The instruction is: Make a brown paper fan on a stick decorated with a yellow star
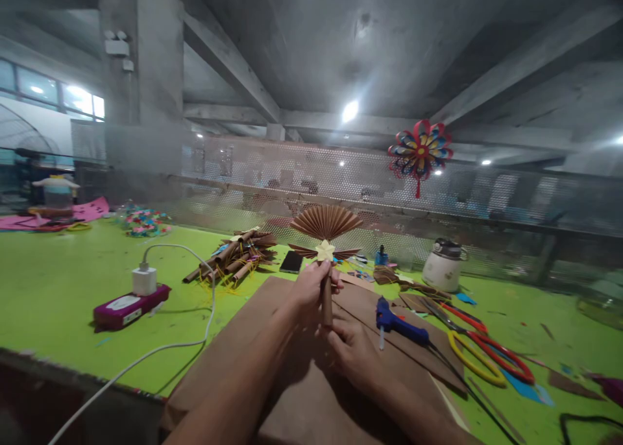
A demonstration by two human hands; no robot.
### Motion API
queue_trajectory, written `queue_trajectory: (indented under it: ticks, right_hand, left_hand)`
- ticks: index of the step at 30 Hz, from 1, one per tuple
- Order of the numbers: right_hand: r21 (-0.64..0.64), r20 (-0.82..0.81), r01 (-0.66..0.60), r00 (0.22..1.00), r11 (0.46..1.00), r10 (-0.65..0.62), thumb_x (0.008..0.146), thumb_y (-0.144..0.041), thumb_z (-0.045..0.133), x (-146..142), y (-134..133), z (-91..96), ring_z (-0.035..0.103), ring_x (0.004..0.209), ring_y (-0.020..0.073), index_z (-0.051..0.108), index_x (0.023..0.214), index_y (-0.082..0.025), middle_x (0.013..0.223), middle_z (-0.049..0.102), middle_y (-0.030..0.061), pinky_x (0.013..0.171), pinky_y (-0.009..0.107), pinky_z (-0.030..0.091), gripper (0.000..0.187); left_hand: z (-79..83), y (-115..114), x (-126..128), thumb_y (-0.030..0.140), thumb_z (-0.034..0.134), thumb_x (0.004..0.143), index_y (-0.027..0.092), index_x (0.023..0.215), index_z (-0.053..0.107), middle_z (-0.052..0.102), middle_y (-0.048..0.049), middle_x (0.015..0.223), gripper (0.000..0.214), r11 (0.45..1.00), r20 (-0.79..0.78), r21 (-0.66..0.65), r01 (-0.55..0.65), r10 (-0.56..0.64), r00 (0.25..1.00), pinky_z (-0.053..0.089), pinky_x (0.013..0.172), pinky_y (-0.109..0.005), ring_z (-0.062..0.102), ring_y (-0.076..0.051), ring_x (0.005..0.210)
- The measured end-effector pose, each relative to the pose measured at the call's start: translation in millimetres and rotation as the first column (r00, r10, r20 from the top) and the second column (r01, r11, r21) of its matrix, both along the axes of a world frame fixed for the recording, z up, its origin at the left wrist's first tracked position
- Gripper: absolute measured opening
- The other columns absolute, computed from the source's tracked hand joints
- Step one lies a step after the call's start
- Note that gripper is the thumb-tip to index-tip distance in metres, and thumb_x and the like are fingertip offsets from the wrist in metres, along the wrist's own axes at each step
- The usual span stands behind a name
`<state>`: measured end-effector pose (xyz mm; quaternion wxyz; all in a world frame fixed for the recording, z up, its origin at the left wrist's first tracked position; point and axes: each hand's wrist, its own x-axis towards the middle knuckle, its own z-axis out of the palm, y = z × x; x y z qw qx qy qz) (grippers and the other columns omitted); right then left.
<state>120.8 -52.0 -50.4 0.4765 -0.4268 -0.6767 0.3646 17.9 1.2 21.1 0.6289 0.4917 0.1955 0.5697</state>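
Observation:
A folded brown paper fan (327,220) stands upright in front of me, with a pale yellow star (325,250) at its base and a rolled paper handle (326,305) below. My left hand (311,283) is closed around the upper handle, its thumb just under the star. Lower down, the fingers of my right hand (348,344) pinch the handle's bottom end. Beneath both hands lies a large sheet of brown paper (233,360). A blue glue gun (402,325) rests on the paper, right of my right hand.
Rolled brown paper pieces (238,257) are piled at left, near a black phone (291,261). A purple power strip (129,309) carries a white charger and trailing cable. Scissors (487,348) with red and yellow handles and a white jar (442,266) stand right. A mesh panel (292,172) borders the green table.

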Motion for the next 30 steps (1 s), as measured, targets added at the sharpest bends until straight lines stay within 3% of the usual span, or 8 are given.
queue_trajectory:
  ticks: [7,12,21,26,28,30]
  right_hand:
    - [-0.079,-0.009,-0.051,0.999,0.996,0.051,0.079,-0.047,0.053,-5.4,-0.5,-4.2,0.029,0.04,0.0067,0.063,0.064,-0.015,0.046,0.035,-0.0049,0.039,0.02,0.022,0.037]
    - [-0.098,-0.032,-0.108,0.994,0.989,0.106,0.078,-0.054,0.055,-4.7,0.8,-4.6,0.025,0.034,0.0042,0.057,0.052,-0.015,0.038,0.033,-0.0064,0.036,0.02,0.018,0.047]
    - [-0.23,-0.142,-0.246,0.966,0.942,0.218,0.066,-0.068,0.06,-2.4,-1.7,1.1,0.033,0.028,0.0051,0.063,0.065,-0.012,0.034,0.04,-0.0064,0.033,0.02,0.019,0.056]
    - [-0.259,0.034,-0.239,0.966,0.936,0.256,0.074,-0.064,0.053,4.8,-4.5,5.8,0.034,0.032,0.0058,0.065,0.068,-0.013,0.042,0.047,-0.0035,0.035,0.02,0.022,0.052]
    - [-0.169,0.191,-0.27,0.934,0.948,0.301,0.077,-0.054,0.055,12.3,-5.3,13.9,0.036,0.039,0.0063,0.065,0.062,-0.014,0.047,0.05,-0.0018,0.039,0.02,0.024,0.044]
    - [-0.018,0.316,-0.236,0.921,0.972,0.229,0.077,-0.045,0.06,22.5,-3.3,24.3,0.037,0.046,0.0079,0.063,0.054,-0.015,0.049,0.051,-0.0014,0.044,0.021,0.025,0.037]
  left_hand:
    - [1.9,-0.3,-2.8,0.038,0.06,0.079,0.015,0.078,0.051,0.054,0.0012,0.06,0.024,1.0,-0.031,0.008,-0.002,0.002,1.0,0.045,0.057,-0.022,0.057,-0.012,0.057]
    - [1.1,2.1,-2.8,0.038,0.061,0.078,0.015,0.08,0.051,0.053,0.002,0.059,0.025,0.999,-0.011,0.008,0.044,-0.044,0.999,0.044,0.057,-0.022,0.057,-0.012,0.058]
    - [0.8,0.9,-1.9,0.04,0.063,0.077,0.015,0.082,0.052,0.053,0.0021,0.06,0.028,0.999,-0.013,0.027,0.043,-0.043,0.999,0.044,0.055,-0.022,0.059,-0.012,0.059]
    - [-4.8,3.4,-2.9,0.044,0.062,0.077,0.015,0.075,0.051,0.056,0.0006,0.062,0.031,0.999,-0.048,0.045,0.002,0.0,0.999,0.041,0.049,-0.02,0.06,-0.012,0.057]
    - [-8.0,6.1,-4.6,0.047,0.063,0.076,0.016,0.073,0.05,0.057,-0.0001,0.062,0.033,0.999,-0.05,0.045,-0.014,0.016,0.999,0.036,0.043,-0.018,0.058,-0.011,0.053]
    - [-10.8,8.8,-6.4,0.048,0.064,0.075,0.016,0.075,0.05,0.058,0.0,0.061,0.034,0.999,-0.047,0.041,-0.034,0.036,0.998,0.034,0.041,-0.017,0.055,-0.009,0.049]
